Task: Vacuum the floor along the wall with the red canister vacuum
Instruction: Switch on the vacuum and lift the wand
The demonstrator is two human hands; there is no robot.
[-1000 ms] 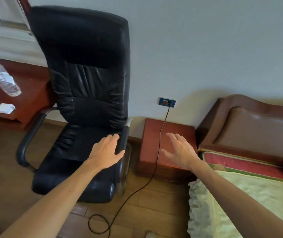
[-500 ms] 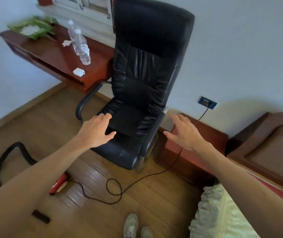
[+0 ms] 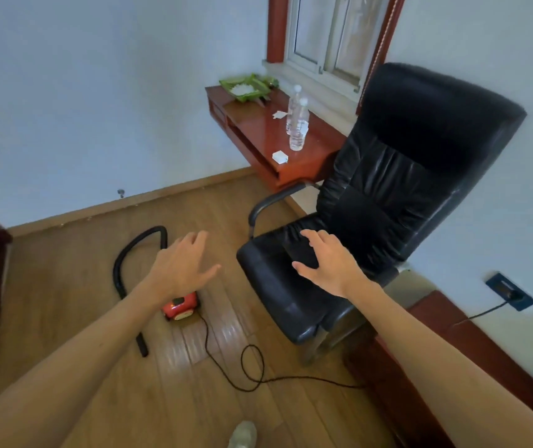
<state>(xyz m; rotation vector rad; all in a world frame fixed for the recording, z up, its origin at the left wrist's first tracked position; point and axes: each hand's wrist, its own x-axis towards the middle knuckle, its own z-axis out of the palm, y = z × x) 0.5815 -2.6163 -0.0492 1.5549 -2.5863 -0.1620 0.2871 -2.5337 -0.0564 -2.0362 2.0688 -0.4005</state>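
We have both hands out in front of us, empty, fingers spread, holding nothing. The left hand (image 3: 181, 270) hangs at centre frame, and the red vacuum (image 3: 181, 307) sits on the wooden floor (image 3: 65, 286) just below and behind it in the picture, partly hidden by our wrist. The right hand (image 3: 329, 263) hovers right of centre, over the seat of the black chair (image 3: 388, 195), and is clearly farther from the vacuum.

The black hose (image 3: 129, 263) arches up and to the left from the vacuum, then runs down the frame to its nozzle end at lower left of centre. Its long axis there lies roughly top to bottom in the frame. The power cord (image 3: 252, 367) loops off to the lower right, towards the wall socket (image 3: 510, 291).

We judge the left hand the natural one to reach down for the hose, since it lies on that side.
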